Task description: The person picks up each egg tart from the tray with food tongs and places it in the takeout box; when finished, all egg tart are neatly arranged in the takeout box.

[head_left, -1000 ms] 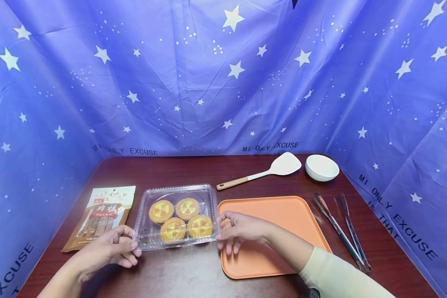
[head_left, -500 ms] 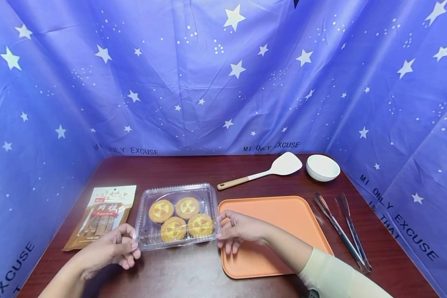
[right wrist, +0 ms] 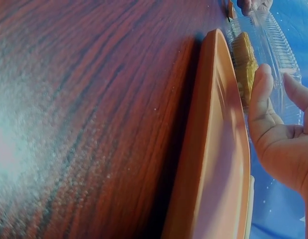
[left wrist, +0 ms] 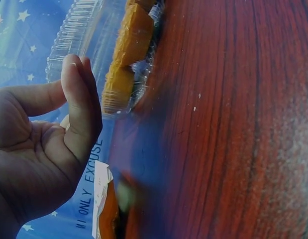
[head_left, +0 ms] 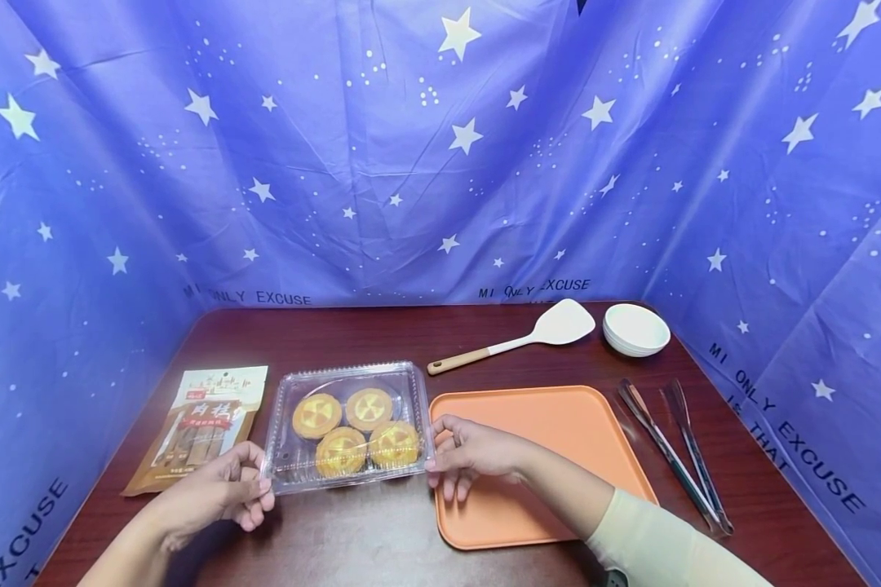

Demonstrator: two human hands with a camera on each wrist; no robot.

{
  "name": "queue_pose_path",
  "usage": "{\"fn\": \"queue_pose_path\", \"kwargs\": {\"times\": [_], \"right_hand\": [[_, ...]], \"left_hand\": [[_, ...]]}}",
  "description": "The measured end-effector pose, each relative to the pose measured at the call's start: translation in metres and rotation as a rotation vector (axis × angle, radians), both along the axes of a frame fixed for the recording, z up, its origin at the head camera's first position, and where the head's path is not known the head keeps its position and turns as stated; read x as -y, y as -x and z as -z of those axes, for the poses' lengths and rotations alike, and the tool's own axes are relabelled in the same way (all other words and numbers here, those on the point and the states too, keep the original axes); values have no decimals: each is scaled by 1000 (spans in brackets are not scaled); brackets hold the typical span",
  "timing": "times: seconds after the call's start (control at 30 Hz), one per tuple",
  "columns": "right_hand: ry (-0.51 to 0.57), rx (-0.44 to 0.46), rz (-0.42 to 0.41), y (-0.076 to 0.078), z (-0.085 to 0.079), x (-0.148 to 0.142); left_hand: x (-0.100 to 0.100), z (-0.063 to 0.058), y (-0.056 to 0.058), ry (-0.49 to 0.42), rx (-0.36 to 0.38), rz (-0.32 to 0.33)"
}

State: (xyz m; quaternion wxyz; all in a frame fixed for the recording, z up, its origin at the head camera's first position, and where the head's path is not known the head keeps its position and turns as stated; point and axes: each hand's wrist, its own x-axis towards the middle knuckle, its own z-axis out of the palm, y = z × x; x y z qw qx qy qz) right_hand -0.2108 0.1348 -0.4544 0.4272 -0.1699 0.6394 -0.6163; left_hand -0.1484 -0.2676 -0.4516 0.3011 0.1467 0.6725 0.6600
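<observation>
A clear plastic clamshell box (head_left: 286,452) with several round yellow egg tarts (head_left: 370,409) inside lies at the middle left of the table, its lid down. My left hand (head_left: 209,496) pinches the box's near left corner between thumb and fingers; in the left wrist view the hand (left wrist: 49,134) has its fingers bent at the box's rim. At the near right corner my right hand (head_left: 477,453) pinches the rim and sits over the left edge of an orange tray (head_left: 551,456). The right wrist view shows this hand (right wrist: 283,134) with thumb and fingertips at the box's edge.
A brown and white snack pouch (head_left: 201,428) lies left of the box, partly behind my left hand. Behind the tray rest a white spatula with a wooden handle (head_left: 458,361) and a stack of white bowls (head_left: 635,330). Tongs (head_left: 679,456) lie right of the tray.
</observation>
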Motion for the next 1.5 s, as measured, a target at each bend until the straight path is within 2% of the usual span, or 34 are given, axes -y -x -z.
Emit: {"fn": "queue_pose_path", "kwargs": {"times": [0.17, 0.47, 1.23, 1.5], "right_hand": [[8, 20, 5, 0, 3, 2], [76, 100, 68, -2, 9, 3], [7, 108, 155, -6, 7, 6], [17, 94, 130, -5, 6, 6]], "left_hand": [[0, 0, 0, -13, 15, 3], [-2, 2, -1, -31, 42, -3], [-8, 3, 0, 14, 59, -5], [-7, 1, 1, 39, 41, -18]]}}
